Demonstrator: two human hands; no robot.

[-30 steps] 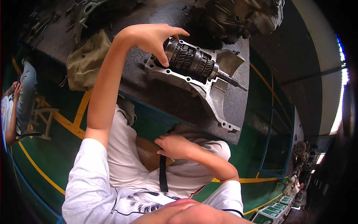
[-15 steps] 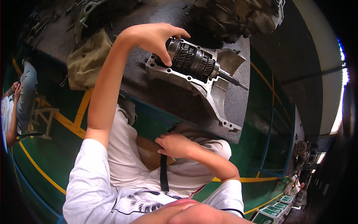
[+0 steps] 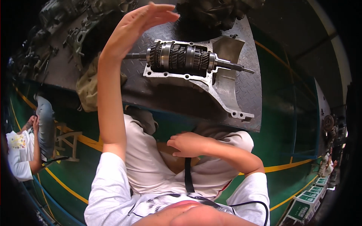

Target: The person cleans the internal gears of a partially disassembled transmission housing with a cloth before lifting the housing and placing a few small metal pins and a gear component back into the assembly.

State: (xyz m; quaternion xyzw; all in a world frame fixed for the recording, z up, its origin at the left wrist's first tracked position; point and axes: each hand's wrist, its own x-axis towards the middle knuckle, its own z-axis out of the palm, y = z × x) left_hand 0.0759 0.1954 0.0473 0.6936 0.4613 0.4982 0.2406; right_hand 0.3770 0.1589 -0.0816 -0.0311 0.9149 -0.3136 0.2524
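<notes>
A bare-metal gearbox housing [image 3: 222, 101] lies open on the ridged metal bench top. Inside it sits a gear shaft [image 3: 181, 55] with several toothed gears and rings. The shaft's thin splined end sticks out to the right, and another length of shaft runs left behind my forearm. My left hand [image 3: 141, 22] is raised beyond the housing's far left corner, apart from it. Its fingers are stretched out, the thumb is hidden, and nothing shows in it. My right hand [image 3: 190, 144] hangs low over my lap, fingers bent loosely, thumb apart, holding nothing visible.
An olive cloth bag [image 3: 88, 88] hangs at the bench's near edge. Dark metal castings [image 3: 215, 15] and loose parts lie at the back and far left. Another person [image 3: 26, 147] sits at the left beside a stool [image 3: 69, 143]. Green-white boxes [image 3: 307, 201] stand lower right.
My left hand has let go of the gear shaft's left end and lifted away, fingers straightening. The whole view has shifted somewhat. My right hand stays over my lap.
</notes>
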